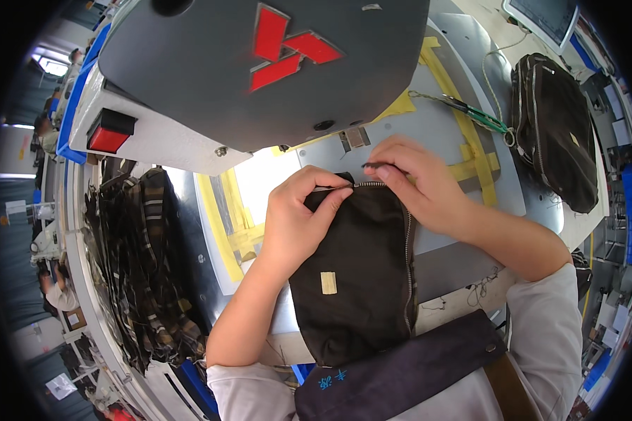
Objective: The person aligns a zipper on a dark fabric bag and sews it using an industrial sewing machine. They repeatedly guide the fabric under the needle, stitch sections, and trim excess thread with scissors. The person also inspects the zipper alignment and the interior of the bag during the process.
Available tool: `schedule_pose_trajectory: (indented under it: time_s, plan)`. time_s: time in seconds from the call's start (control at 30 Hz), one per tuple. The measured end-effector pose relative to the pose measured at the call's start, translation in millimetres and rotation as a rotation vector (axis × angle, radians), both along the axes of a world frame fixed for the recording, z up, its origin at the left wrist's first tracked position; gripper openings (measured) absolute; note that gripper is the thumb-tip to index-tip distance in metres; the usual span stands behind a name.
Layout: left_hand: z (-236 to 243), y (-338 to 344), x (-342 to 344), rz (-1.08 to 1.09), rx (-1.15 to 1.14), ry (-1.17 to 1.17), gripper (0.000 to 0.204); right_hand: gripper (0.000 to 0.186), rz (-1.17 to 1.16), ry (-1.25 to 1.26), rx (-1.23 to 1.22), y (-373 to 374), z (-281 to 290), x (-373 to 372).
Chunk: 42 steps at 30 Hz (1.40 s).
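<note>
A dark brown fabric pouch (358,259) hangs from the machine bed toward my lap. A metal zipper (408,274) runs down its right side and along its top edge, and a small pale yellow patch (328,283) sits on its front. My left hand (303,210) pinches the top left corner of the pouch between thumb and forefinger. Just right of it, above the zipper's top stretch, my right hand (418,182) pinches a small dark strip (377,166). That hand is slightly blurred, and whether the strip joins the pouch cannot be made out.
A grey sewing machine head (288,77) looms over the far side, with a red switch (109,131) at its left. Yellow tape (481,175) marks the bed. Green-handled scissors (484,118) and stacked dark pouches (556,133) lie right. Plaid fabric pieces (151,259) hang left.
</note>
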<state>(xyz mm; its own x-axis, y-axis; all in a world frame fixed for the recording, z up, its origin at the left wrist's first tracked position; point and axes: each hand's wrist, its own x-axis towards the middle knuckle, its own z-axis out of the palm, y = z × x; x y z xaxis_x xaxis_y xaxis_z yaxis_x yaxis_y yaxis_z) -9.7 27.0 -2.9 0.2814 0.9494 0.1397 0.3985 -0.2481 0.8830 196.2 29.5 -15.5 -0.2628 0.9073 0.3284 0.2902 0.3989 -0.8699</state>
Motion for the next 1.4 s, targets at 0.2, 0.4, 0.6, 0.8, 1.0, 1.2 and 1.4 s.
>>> schedule_pose_trajectory:
  time_s: [0.2, 0.4, 0.6, 0.8, 1.0, 1.2, 1.4]
  plan:
    - [-5.9, 1.3, -1.9, -0.043, -0.016, 0.034, 0.013, 0.006, 0.045, -0.019, -0.224, 0.7, 19.1, -4.5]
    - [-6.7, -3.8, 5.7, 0.057, -0.085, -0.206, 0.015, 0.011, 0.152, -0.181, -0.148, 10.4, 15.9, 2.0]
    - [0.4, -3.0, 2.0, -0.051, -0.041, 0.005, 0.012, 0.014, 0.269, -0.243, -0.075, 15.2, 20.1, 7.8]
    - [-0.7, -2.9, 0.8, -0.115, -0.018, -0.067, 0.011, 0.016, 0.261, -0.08, -0.463, 17.1, 24.9, 6.5]
    - [3.1, -2.9, 2.1, -0.037, -0.096, 0.043, 0.012, 0.018, 0.239, 0.026, -0.696, 17.3, 14.3, 1.9]
    - [-5.7, 0.5, -4.7, 0.016, -0.182, -0.084, 0.012, 0.015, 0.316, -0.164, -0.265, 6.2, 15.4, 10.6]
    - [-1.8, -1.1, -1.8, -0.049, -0.148, -0.034, 0.013, 0.01, 0.223, -0.006, -0.578, 3.1, 11.5, 4.7]
